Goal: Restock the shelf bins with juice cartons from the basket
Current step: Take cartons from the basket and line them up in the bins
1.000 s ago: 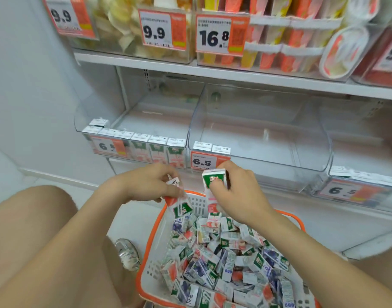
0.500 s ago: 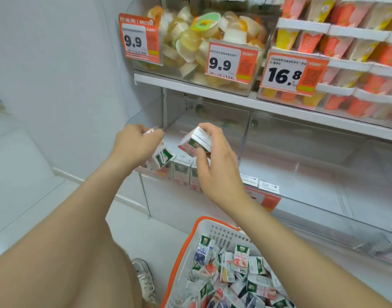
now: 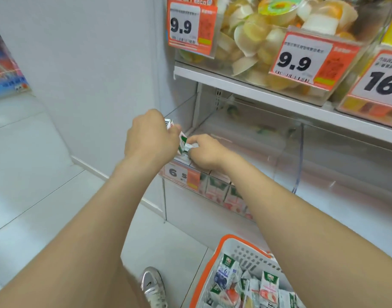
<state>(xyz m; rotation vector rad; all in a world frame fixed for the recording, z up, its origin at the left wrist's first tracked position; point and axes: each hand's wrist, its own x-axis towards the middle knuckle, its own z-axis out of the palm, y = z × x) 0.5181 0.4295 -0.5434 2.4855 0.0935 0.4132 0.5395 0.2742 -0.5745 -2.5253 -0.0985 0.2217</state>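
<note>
Both hands meet at the front left corner of the clear shelf bin (image 3: 246, 152). The left hand (image 3: 150, 138) has its fingers curled round a juice carton (image 3: 183, 141) - white end poking out above the fist, green print below. Just beside it, the right hand (image 3: 207, 153) pinches a second carton (image 3: 190, 148), mostly hidden under its fingers, low over the row of cartons (image 3: 217, 190) standing behind the 6.5 price tag (image 3: 181, 174). Below on the floor sits the orange-rimmed basket (image 3: 209, 263) - loose cartons (image 3: 269, 287) piled inside, a shoe (image 3: 152, 285) beside it.
</note>
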